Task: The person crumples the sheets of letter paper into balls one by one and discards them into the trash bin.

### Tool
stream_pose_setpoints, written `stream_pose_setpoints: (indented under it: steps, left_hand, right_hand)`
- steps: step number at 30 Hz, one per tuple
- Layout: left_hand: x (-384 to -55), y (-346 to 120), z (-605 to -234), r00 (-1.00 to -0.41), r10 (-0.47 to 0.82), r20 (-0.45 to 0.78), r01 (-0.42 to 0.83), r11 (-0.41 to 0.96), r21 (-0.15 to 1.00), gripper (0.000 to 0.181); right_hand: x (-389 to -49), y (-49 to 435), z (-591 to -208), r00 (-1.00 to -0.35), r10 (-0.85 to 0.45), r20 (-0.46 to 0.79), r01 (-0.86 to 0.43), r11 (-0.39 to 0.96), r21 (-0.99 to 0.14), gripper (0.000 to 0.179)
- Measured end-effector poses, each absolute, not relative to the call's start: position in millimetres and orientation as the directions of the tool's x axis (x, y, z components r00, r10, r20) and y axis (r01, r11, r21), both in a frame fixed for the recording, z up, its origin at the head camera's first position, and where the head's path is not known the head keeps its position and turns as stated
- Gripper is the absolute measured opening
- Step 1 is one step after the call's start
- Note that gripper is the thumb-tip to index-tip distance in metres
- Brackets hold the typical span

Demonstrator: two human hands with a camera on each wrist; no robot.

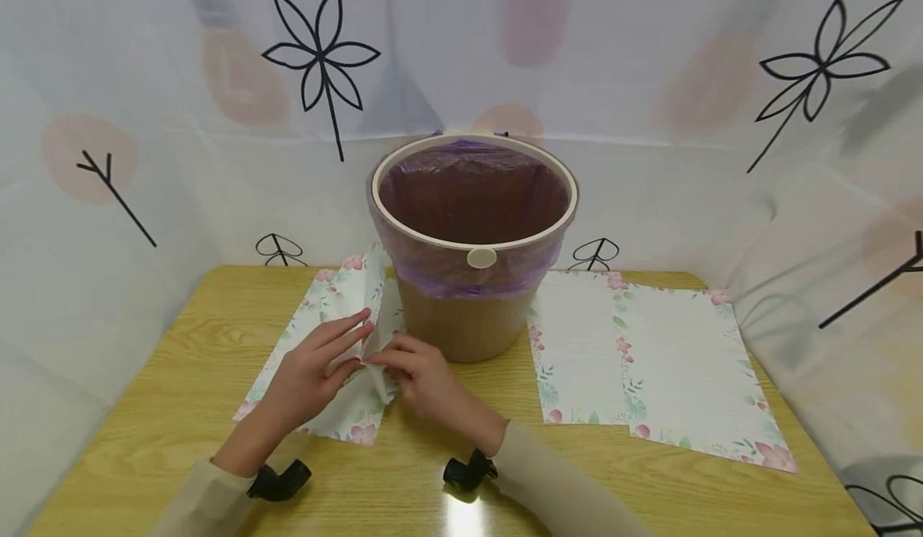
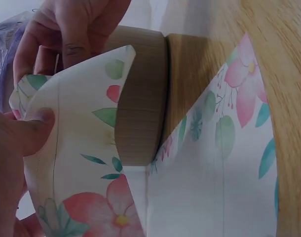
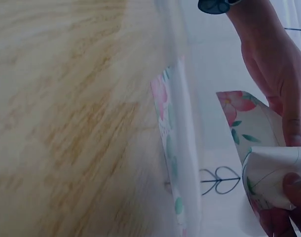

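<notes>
The left hand and the right hand meet over the left half of a yellowish wood-grain table. Both are clamped on one white paper sheet with a pink-flower and green-leaf border, each pinching it between thumb and fingers. That sheet is bent and curled, raised above the surface just to the left of the bin.

Beneath it a flat white sheet with the same floral border lies on the table, its far end toward the far edge.

The tapered beige-brown bin stands upright at the middle of the far edge, a translucent purple plastic liner folded down outside under its pale ring rim.

Right of the bin lie two more floral-bordered sheets, an inner one and an outer one, side by side with their long edges meeting. The outer one's near corner points toward the table's right edge.

Behind hangs a whitish curtain printed with black line plants.
</notes>
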State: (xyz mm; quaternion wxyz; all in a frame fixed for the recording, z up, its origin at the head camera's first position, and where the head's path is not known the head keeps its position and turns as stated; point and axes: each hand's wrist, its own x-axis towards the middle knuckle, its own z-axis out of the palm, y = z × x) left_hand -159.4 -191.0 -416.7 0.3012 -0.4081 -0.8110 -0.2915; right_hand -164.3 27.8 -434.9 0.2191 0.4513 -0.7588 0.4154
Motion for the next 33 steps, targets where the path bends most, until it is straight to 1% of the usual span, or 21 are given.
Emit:
stream_pose_setpoints:
  steps: [3,7,10,14,19,23,28,30,33]
  left_hand:
    - [-158,-191,-420,-0.505,0.489,0.711,0.818,0.534,0.214,0.045]
    - [-156,-192,-421,-0.553,0.441,0.707,0.771,0.592,0.234,0.034]
    - [-155,-191,-419,-0.548,0.406,0.731,0.759,0.61,0.23,0.027]
    - [-154,-191,-416,-0.538,0.397,0.743,0.76,0.61,0.224,0.026]
    - [-155,-193,-415,-0.565,0.371,0.737,0.754,0.595,0.279,0.024]
    - [-154,-193,-415,-0.63,0.285,0.723,0.72,0.563,0.405,0.026]
    - [-150,-189,-412,-0.76,0.17,0.628,0.62,0.48,0.621,0.027]
    - [-148,-188,-411,-0.801,0.143,0.581,0.581,0.419,0.698,0.026]
    - [-146,-187,-410,-0.833,0.141,0.535,0.551,0.298,0.78,0.025]
  right_hand:
    - [-165,30,-433,-0.485,-0.52,0.703,-0.874,0.266,-0.406,0.033]
    - [-165,31,-432,-0.485,-0.504,0.715,-0.874,0.294,-0.386,0.033]
    - [-165,32,-431,-0.478,-0.478,0.737,-0.877,0.309,-0.368,0.035]
    - [-165,32,-430,-0.462,-0.478,0.747,-0.885,0.306,-0.351,0.044]
    - [-166,34,-429,-0.429,-0.571,0.7,-0.903,0.293,-0.314,0.06]
    - [-165,34,-429,-0.417,-0.616,0.668,-0.909,0.286,-0.303,0.061]
    - [-165,33,-427,-0.438,-0.599,0.671,-0.899,0.288,-0.33,0.055]
    - [-165,33,-427,-0.445,-0.588,0.675,-0.896,0.302,-0.327,0.052]
    - [-166,34,-428,-0.45,-0.577,0.682,-0.893,0.308,-0.329,0.047]
